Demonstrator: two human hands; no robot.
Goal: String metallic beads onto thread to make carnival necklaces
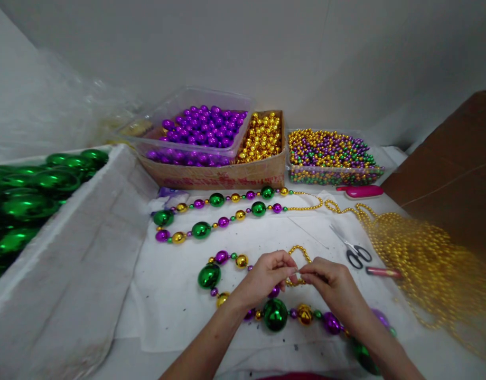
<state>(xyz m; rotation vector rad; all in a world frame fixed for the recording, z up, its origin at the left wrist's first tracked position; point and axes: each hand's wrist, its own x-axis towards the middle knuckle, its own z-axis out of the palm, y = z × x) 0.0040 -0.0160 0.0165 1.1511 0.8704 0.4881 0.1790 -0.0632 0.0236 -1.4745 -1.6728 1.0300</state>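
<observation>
Gold beads, small and round, are looped at the fingertips of both hands, where the strand is pinched just above the cloth. By the left hand, thumb and forefinger are brought tightly together, the other fingers curled; by the right hand, a matching pinch is made, its tips almost touching the left's. The exact bit gripped is too small to be made out. Below and to the left, the strand is spread over the white, wrinkled cloth, its glossy green, purple and gold balls partly covered by the forearms. Beyond it, a necklace of similar mirror-bright balls is laid out in a long loop. To the right, scissors are laid open beside a tangled heap of fine gold chain. Smooth purple balls are held in clear plastic; shiny green ovals are piled in a pale, scuffed box.
</observation>
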